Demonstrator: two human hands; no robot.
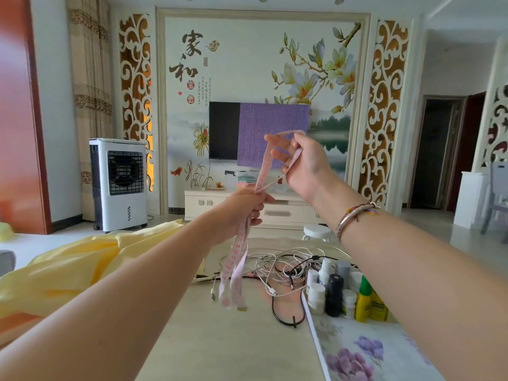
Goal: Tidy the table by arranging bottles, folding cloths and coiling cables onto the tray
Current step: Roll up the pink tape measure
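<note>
A person is standing at a bench point(220, 339), holding a pink measuring tape point(238, 254) up in the air with both arms stretched out. The left hand point(243, 207) is gripping the bundled strands in a closed fist, and the loose ends are dangling down just above the bench. The right hand point(299, 160), higher up, is holding a loop of tape draped over its spread, slightly curled fingers point(277, 154). The tape looks thin, light and floppy, likely to slip and unwind, so gripping the gathered loops at their middle seems wisest. Below, tangled cables point(277, 266) are lying beside bottles point(334, 294) grouped on a flowered tray point(354, 350). A yellow cloth point(82, 259) is lying crumpled at the left.
</note>
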